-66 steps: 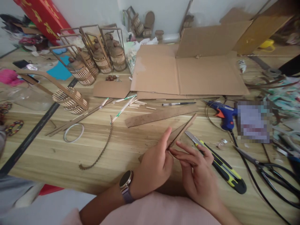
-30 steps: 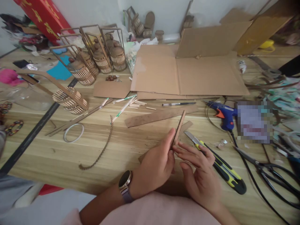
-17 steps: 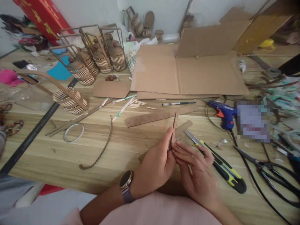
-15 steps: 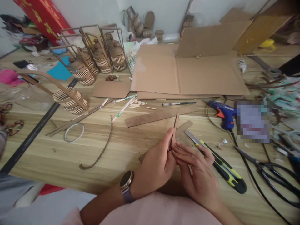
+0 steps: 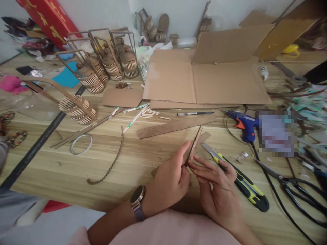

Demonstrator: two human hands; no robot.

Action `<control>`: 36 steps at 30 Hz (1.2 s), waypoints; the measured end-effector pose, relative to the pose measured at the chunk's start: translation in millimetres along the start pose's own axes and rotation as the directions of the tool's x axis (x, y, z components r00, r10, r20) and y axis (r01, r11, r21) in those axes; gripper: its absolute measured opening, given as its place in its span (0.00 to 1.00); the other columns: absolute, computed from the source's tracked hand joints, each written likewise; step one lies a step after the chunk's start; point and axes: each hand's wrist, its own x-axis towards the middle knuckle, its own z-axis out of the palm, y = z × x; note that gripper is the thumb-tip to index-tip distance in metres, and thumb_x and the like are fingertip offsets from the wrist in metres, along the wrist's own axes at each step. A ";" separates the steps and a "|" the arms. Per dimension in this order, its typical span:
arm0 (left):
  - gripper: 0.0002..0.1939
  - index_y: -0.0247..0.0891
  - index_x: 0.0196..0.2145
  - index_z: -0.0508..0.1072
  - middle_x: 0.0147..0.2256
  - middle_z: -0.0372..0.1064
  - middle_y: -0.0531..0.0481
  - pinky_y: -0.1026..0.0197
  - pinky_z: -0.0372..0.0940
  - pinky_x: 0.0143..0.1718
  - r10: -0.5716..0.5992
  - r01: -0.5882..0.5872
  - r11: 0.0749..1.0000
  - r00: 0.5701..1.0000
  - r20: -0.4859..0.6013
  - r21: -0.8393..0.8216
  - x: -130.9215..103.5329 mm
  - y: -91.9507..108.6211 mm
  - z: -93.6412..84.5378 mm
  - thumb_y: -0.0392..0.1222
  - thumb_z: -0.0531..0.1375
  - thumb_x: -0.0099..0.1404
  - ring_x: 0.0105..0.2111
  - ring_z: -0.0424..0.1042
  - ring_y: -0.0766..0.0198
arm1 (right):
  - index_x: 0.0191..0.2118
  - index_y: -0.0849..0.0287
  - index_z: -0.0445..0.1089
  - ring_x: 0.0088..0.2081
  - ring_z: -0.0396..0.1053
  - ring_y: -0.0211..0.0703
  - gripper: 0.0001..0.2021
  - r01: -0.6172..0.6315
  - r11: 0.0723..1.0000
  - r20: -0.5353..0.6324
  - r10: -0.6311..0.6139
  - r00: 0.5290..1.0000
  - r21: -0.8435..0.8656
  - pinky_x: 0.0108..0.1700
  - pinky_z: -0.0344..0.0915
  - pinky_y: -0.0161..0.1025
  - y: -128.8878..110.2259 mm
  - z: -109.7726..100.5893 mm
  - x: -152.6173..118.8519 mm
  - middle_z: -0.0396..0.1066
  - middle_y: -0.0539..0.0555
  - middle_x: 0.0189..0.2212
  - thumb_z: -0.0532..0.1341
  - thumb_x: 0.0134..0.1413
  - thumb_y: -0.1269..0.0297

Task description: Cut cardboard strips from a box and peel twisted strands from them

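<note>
A narrow cardboard strip (image 5: pixel 196 141), its corrugated edge showing, stands up between my two hands near the table's front edge. My left hand (image 5: pixel 170 178), with a watch on the wrist, is closed around the strip's lower part. The fingers of my right hand (image 5: pixel 217 185) press together against the strip's near end from the right. Behind the strip lies a short cardboard piece (image 5: pixel 205 137), partly covered. A yellow and black utility knife (image 5: pixel 242 180) rests beside my right hand with its blade out. A longer cardboard strip (image 5: pixel 176 126) lies flat farther back.
Scissors (image 5: pixel 293 183) and a blue glue gun (image 5: pixel 244 124) with its cable lie right. A large cardboard sheet (image 5: pixel 171 78) covers the back. Small slatted baskets with handles (image 5: pixel 129 63) stand back left. A curved corrugated strip (image 5: pixel 116 160) and white ring (image 5: pixel 81 144) lie left.
The top of the cardboard strip has tilted to the right and shows more of its length. My right hand has shifted slightly right; my left hand stays almost in place.
</note>
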 end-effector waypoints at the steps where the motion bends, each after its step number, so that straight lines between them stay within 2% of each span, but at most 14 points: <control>1: 0.33 0.36 0.70 0.49 0.54 0.73 0.39 0.52 0.71 0.47 0.004 -0.004 1.000 1.000 -0.002 -0.005 0.0 -0.2 0.0 0.32 0.49 0.68 0.48 0.76 0.54 | 0.39 0.52 0.66 0.46 0.77 0.42 0.11 0.003 1.000 0.004 -0.003 1.000 -0.006 0.60 0.54 0.47 0.4 -0.2 0.0 0.81 0.48 0.38 0.56 0.61 0.79; 8: 0.31 0.36 0.70 0.46 0.62 0.65 0.38 0.51 0.66 0.58 0.061 -0.060 0.996 0.998 0.014 -0.072 0.7 -0.5 -0.1 0.34 0.47 0.72 0.59 0.69 0.56 | 0.42 0.52 0.67 0.47 0.77 0.43 0.09 -0.024 1.000 -0.008 0.024 1.000 0.000 0.59 0.56 0.48 3.0 3.7 -2.8 0.81 0.49 0.40 0.57 0.63 0.74; 11: 0.32 0.36 0.71 0.44 0.61 0.66 0.37 0.51 0.69 0.55 0.045 -0.044 0.998 0.999 0.015 -0.042 0.6 -0.8 0.1 0.34 0.48 0.72 0.55 0.73 0.55 | 0.46 0.53 0.66 0.50 0.76 0.44 0.10 -0.046 0.999 -0.030 0.046 0.999 -0.004 0.58 0.58 0.47 4.1 5.5 -3.4 0.79 0.52 0.45 0.59 0.61 0.73; 15: 0.33 0.37 0.72 0.41 0.55 0.72 0.38 0.54 0.72 0.47 0.021 -0.020 0.999 1.000 0.023 -0.039 1.0 -2.8 1.4 0.36 0.48 0.73 0.47 0.77 0.57 | 0.42 0.53 0.68 0.49 0.76 0.42 0.09 -0.004 1.000 -0.002 0.004 1.000 -0.025 0.58 0.56 0.47 2.8 5.0 -1.2 0.80 0.52 0.44 0.58 0.62 0.76; 20: 0.33 0.34 0.72 0.41 0.61 0.66 0.36 0.51 0.66 0.58 0.082 -0.082 0.996 0.997 -0.008 -0.018 1.4 -3.7 3.1 0.34 0.47 0.72 0.59 0.69 0.55 | 0.40 0.53 0.67 0.44 0.78 0.41 0.10 0.002 1.000 -0.031 -0.002 1.000 -0.018 0.58 0.57 0.47 -1.8 4.0 1.5 0.81 0.48 0.39 0.58 0.62 0.77; 24: 0.34 0.37 0.71 0.43 0.56 0.71 0.38 0.50 0.69 0.55 0.029 -0.029 1.000 1.000 -0.004 -0.007 0.7 -3.2 2.5 0.35 0.48 0.71 0.52 0.74 0.56 | 0.41 0.53 0.67 0.43 0.79 0.42 0.10 0.013 1.000 -0.004 -0.013 1.000 -0.019 0.58 0.56 0.48 -1.7 3.0 1.0 0.81 0.49 0.40 0.58 0.62 0.77; 29: 0.35 0.40 0.71 0.45 0.49 0.76 0.42 0.55 0.72 0.45 0.035 -0.035 0.999 0.999 0.005 -0.021 -0.1 -3.8 1.0 0.33 0.49 0.69 0.41 0.77 0.59 | 0.40 0.52 0.66 0.45 0.78 0.42 0.11 0.011 1.000 0.023 -0.011 1.000 -0.005 0.59 0.56 0.48 1.8 0.4 -1.4 0.81 0.49 0.39 0.56 0.62 0.78; 32: 0.37 0.40 0.71 0.44 0.48 0.77 0.43 0.56 0.72 0.43 0.015 -0.015 1.000 0.999 0.035 -0.009 -0.2 -3.5 0.6 0.32 0.50 0.68 0.38 0.77 0.61 | 0.40 0.51 0.65 0.44 0.78 0.42 0.11 -0.009 1.000 0.006 0.009 1.000 -0.003 0.58 0.57 0.48 2.8 -0.3 -2.1 0.81 0.47 0.39 0.56 0.62 0.78; 34: 0.37 0.38 0.71 0.44 0.53 0.74 0.41 0.55 0.71 0.47 0.014 -0.014 1.000 0.999 0.038 0.004 0.3 -3.0 0.3 0.31 0.50 0.68 0.43 0.77 0.59 | 0.40 0.51 0.65 0.45 0.78 0.42 0.11 -0.012 1.000 -0.009 0.012 1.000 0.007 0.58 0.57 0.47 2.7 0.1 -2.1 0.81 0.47 0.38 0.57 0.62 0.78; 36: 0.35 0.36 0.71 0.45 0.58 0.70 0.38 0.53 0.69 0.53 0.046 -0.046 0.999 0.999 0.028 -0.010 1.2 -2.5 -0.2 0.32 0.49 0.68 0.52 0.74 0.56 | 0.39 0.52 0.65 0.45 0.78 0.41 0.11 -0.016 1.000 -0.015 0.016 1.000 0.013 0.59 0.57 0.47 2.4 1.1 -2.0 0.81 0.48 0.38 0.57 0.61 0.78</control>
